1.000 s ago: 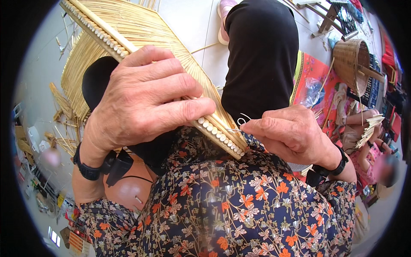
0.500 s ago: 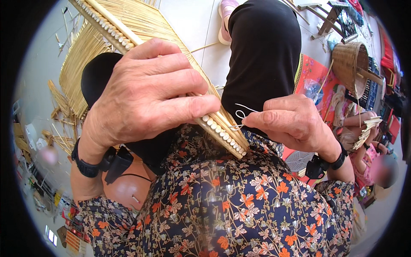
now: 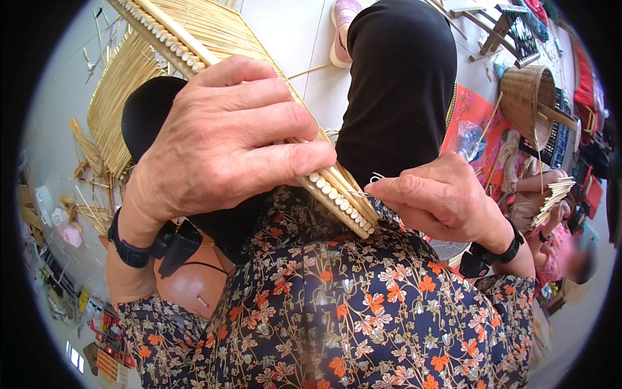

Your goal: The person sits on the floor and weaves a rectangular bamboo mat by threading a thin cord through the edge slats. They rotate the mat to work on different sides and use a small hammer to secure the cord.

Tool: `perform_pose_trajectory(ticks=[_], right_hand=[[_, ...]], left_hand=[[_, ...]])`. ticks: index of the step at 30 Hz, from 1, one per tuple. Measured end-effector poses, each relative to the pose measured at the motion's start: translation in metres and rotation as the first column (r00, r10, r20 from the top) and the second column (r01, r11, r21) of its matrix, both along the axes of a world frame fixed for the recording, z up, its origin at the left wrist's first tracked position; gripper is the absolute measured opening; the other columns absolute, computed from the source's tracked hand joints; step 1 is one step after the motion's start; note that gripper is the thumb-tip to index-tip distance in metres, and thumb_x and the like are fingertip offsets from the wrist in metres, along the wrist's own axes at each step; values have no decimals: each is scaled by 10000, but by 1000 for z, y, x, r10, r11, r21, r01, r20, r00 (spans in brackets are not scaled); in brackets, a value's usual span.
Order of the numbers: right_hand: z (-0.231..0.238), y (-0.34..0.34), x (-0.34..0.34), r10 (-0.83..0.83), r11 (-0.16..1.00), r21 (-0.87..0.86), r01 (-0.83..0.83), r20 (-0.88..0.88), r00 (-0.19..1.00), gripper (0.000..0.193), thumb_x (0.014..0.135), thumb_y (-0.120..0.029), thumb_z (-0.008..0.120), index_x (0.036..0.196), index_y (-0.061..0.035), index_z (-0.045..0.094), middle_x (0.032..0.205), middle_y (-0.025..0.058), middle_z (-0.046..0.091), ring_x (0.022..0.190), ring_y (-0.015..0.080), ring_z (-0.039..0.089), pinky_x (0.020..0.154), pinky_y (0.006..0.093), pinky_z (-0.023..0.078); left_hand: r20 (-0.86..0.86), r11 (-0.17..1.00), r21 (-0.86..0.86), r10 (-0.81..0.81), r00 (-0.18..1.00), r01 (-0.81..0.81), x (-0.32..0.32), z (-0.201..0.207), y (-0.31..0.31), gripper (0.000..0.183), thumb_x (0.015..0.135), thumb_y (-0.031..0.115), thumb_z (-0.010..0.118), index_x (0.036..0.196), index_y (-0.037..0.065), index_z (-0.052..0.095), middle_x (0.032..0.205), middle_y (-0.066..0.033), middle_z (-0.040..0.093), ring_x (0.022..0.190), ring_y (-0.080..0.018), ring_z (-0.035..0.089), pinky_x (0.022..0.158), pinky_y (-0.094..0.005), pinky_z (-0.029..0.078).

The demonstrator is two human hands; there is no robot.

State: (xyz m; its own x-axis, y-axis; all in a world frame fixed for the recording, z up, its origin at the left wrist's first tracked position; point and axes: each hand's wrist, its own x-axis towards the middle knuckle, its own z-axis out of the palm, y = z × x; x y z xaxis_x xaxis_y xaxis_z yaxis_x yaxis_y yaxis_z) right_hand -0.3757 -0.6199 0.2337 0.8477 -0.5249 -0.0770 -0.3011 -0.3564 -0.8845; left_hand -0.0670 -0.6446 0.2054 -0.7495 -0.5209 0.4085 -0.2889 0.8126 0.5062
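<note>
My left hand [image 3: 240,139] is wrapped over the edge of a straw-coloured panel of reed stalks [image 3: 223,35], with the thumb and fingers on its rim. A row of pale cut stalk ends [image 3: 337,198] runs along that rim, down to a corner against my shirt. Close to this corner, my right hand [image 3: 435,194] pinches a thin white thread [image 3: 376,176] between thumb and forefinger. A short, straight, pale length spans from these fingertips to the reeds; whether it is a needle or taut thread I cannot make out.
My black-trousered knee [image 3: 405,84] rises beyond my right hand. To the right stand a woven basket [image 3: 521,97] and a red floral mat [image 3: 476,117]. Loose stalks [image 3: 91,146] lie on the floor at left. Another person [image 3: 551,249] at far right holds a bundle of stalks.
My right hand has moved slightly down, and the loop of white thread has become much smaller. My left hand keeps its hold on the panel.
</note>
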Motion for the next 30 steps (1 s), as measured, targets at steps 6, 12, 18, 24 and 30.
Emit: perform_pose_trajectory(ticks=[6,12,18,24,30], right_hand=[[1,3,-2,-14,999,-50,13,-23,1000,398,858,48,753,1253,6,731,698,79,616,556,258,638,495,385,454],[1,-1,-1,-67,997,39,69,-61,996,354,859,75,737,1199,-20,757,700,85,604,579,254,644,521,381,464],[-2,-11,1,-31,981,187,54,-124,992,261,922,41,719,1173,-19,750,855,105,708,703,275,699,660,370,560],[-8,-5,-2,-36,978,199,60,-119,992,240,930,29,698,1152,-34,761,722,71,606,648,207,653,604,347,513],[-2,-2,-2,-86,980,160,118,-192,978,178,960,20,697,1121,-6,769,793,61,705,606,153,686,565,297,521]], left_hand=[[-3,1000,-10,-5,1000,5,-1,-1,-1,234,808,254,843,1015,150,811,861,9,726,755,-181,677,806,-351,529],[-5,1000,-13,-19,1000,19,0,-2,-2,238,789,227,834,1009,146,801,862,10,720,753,-186,665,807,-354,518],[-6,995,-64,-72,997,71,-2,-9,-7,234,786,199,825,1011,150,784,875,22,704,811,-187,671,824,-362,518],[-27,987,-80,-142,989,140,-6,-11,-11,203,818,219,821,1001,151,762,896,34,679,840,-199,669,869,-376,522],[-31,986,-52,-158,987,156,-11,-15,-15,239,769,244,827,975,143,762,853,32,634,866,-185,667,873,-381,490]])
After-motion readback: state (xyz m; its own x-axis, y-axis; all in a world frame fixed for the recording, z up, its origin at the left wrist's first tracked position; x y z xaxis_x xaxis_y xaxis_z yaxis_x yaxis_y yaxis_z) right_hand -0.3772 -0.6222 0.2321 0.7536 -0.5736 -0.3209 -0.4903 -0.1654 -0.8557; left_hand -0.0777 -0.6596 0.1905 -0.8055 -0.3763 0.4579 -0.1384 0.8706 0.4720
